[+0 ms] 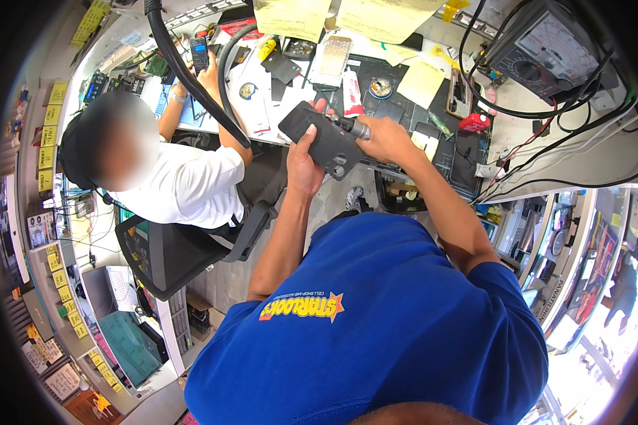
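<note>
My left hand (303, 166) grips a black phone-shaped panel (326, 142) with round openings near one end, its thumb across the surface and fingertips over the top edge. My right hand (390, 142) is closed on a cylindrical metal-and-black tool (356, 127), whose front reaches the panel's upper right; the exact contact point is unclear. Just beyond my hands, a white tube (351, 95) with red markings lies on the dark work mat (368, 71), near a small round tin (380, 88) and a yellow paper sheet (420, 88).
A co-worker in a white shirt (191, 177) sits left on a black chair (156, 262), holding a small phone (200, 53). Thick black hoses (188, 81) hang over the cluttered bench. An analog meter (539, 49) with looping cables stands at upper right. Display shelves (567, 262) line the lower right.
</note>
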`<state>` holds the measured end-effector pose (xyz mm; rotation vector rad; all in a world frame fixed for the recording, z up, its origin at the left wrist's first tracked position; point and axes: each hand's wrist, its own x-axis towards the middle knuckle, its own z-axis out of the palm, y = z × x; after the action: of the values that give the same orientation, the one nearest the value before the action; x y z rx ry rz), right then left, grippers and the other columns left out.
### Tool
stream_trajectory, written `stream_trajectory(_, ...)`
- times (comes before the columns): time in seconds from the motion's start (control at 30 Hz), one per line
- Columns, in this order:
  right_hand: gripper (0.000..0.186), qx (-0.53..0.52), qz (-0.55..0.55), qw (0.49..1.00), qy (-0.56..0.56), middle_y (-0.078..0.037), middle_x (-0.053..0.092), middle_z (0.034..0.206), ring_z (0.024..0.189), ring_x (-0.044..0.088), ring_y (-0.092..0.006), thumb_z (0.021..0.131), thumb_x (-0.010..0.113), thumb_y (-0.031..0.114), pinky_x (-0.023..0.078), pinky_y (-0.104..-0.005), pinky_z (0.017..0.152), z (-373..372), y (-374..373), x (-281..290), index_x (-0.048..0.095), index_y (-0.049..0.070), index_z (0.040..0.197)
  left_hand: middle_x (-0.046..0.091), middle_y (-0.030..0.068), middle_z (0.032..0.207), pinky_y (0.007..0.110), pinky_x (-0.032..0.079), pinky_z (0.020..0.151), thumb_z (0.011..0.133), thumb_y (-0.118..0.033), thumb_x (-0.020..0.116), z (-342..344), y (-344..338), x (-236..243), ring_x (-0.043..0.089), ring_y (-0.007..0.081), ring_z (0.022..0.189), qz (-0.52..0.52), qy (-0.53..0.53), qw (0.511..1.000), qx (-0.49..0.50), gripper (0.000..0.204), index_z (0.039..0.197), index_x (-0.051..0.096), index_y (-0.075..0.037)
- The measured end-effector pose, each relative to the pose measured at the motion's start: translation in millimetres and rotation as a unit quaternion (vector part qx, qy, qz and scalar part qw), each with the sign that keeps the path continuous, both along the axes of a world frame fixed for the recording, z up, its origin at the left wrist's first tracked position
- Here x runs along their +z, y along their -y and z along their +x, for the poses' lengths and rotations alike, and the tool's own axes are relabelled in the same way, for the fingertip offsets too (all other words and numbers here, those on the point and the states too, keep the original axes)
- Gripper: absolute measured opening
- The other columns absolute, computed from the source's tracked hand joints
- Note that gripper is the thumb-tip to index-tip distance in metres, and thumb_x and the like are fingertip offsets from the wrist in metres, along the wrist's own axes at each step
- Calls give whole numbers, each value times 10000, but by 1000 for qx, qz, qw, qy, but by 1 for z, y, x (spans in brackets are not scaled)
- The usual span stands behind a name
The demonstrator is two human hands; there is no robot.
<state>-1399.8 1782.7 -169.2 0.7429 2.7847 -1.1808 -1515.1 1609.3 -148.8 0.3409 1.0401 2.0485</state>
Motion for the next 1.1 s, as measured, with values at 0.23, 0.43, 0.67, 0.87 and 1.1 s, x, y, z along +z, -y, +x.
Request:
stream_trajectory(0.23,387,-15,-7,1000,-2,-267,775,1007,974,739,-493,886,692,321,585,-573,896,-2,2,-2,743,156,1232,411,149,1719,454,421,1241,1078,-217,596,6,-1,-1,451,297,1537,-11,-18,1000,20,690,1683,302,-63)
stream_trajectory(0.43,395,-27,-18,999,10,-261,767,990,984,723,-495,901,732,336,567,-555,868,-3,4,-6,699,160,1254,384,147,1736,452,383,1265,1076,-223,603,7,-1,-1,433,294,1549,-15,-14,999,26,694,1679,306,-49)
stream_trajectory(0.67,439,-125,-353,924,-74,-93,702,775,672,698,-198,960,775,384,544,-358,619,3,-17,-33,698,21,1194,654,219,1467,409,601,1009,1041,-208,630,-16,20,12,729,304,1202,-141,-1,982,-126,593,1572,468,0)
stream_trajectory(0.87,370,-32,-488,866,-100,-24,648,777,587,595,-103,956,818,282,461,-274,550,0,-14,-3,667,2,1146,778,215,1206,351,661,824,1029,-260,669,-50,14,29,801,281,980,-275,-36,881,-383,504,1423,593,45)
stream_trajectory(1.1,245,-191,-600,752,-195,-42,685,803,608,618,-110,992,780,229,517,-274,562,5,2,-23,645,57,1102,604,192,1531,429,526,1111,1113,-416,574,-29,28,-77,577,341,1436,-236,-130,951,-154,652,1585,472,21)
